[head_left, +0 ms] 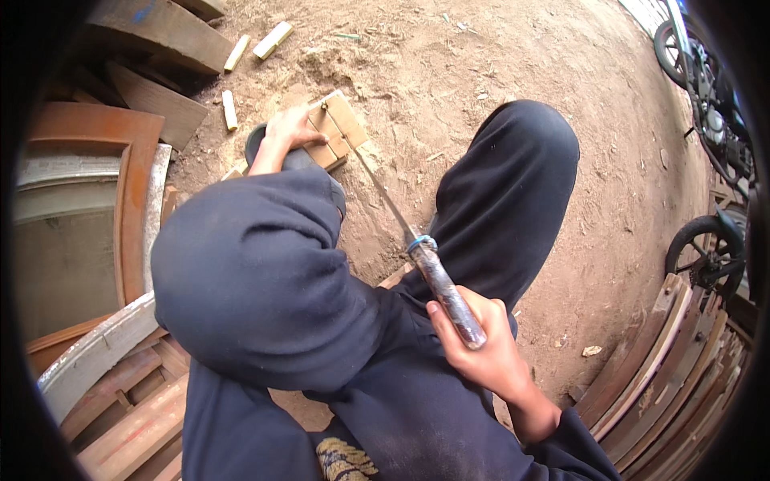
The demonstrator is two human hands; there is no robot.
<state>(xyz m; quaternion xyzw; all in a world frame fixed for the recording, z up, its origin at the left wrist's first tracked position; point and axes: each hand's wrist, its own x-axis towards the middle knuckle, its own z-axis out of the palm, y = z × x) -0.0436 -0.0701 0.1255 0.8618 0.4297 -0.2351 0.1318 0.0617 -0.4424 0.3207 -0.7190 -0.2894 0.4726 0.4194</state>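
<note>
My right hand point(484, 341) is wrapped around the tape-covered handle of a hand saw point(385, 192), which has a blue band where the blade starts. The narrow grey blade is seen nearly edge-on and slants up and left. Its far end meets a pale wooden block point(347, 120), along a dark line across the top. On the left side of that block my left hand point(289, 128) grips it, thumb on top and fingers partly hidden. The block sits low by my foot point(298, 159), and what supports it is mostly hidden.
Small wood offcuts point(273, 40) lie on the sandy ground point(609, 200). Stacked boards point(160, 36) and a brown wooden frame point(132, 200) stand at left. More planks point(666, 361) are piled at lower right, below a motorcycle point(712, 120). My bent knees flank the saw.
</note>
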